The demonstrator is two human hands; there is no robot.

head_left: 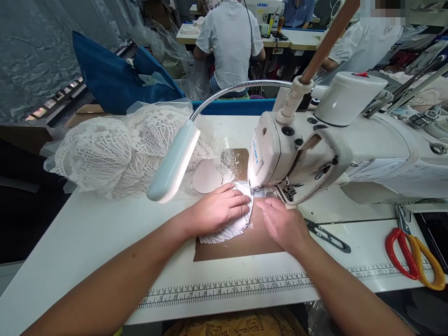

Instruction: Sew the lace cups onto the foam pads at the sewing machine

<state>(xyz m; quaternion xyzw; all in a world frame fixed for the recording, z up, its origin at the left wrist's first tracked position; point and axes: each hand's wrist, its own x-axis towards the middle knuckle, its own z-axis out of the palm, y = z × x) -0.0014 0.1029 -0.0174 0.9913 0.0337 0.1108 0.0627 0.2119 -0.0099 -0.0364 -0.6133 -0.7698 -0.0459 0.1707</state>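
Note:
A white lace piece [228, 232] lies under the head of a white sewing machine [271, 149], its edge running up to the needle area. My left hand [224, 207] rests flat on the lace, fingers stretched out and pointing right. Just right of the lace edge, my right hand [282, 221] sits closed below the needle area, thumb side toward the fabric. Its fingertips are partly hidden, so what they pinch cannot be made out. A brown sheet [268, 238] covers the table surface under both hands. Behind the left hand lies a smooth pale oval pad [207, 176].
A heap of white lace [101, 149] fills the left back of the table [87, 238]. A lamp [175, 161] on a bent metal neck hangs over the left. Thread snips [329, 235] and red-and-yellow scissors [415, 256] lie right. Other people [231, 42] sit beyond.

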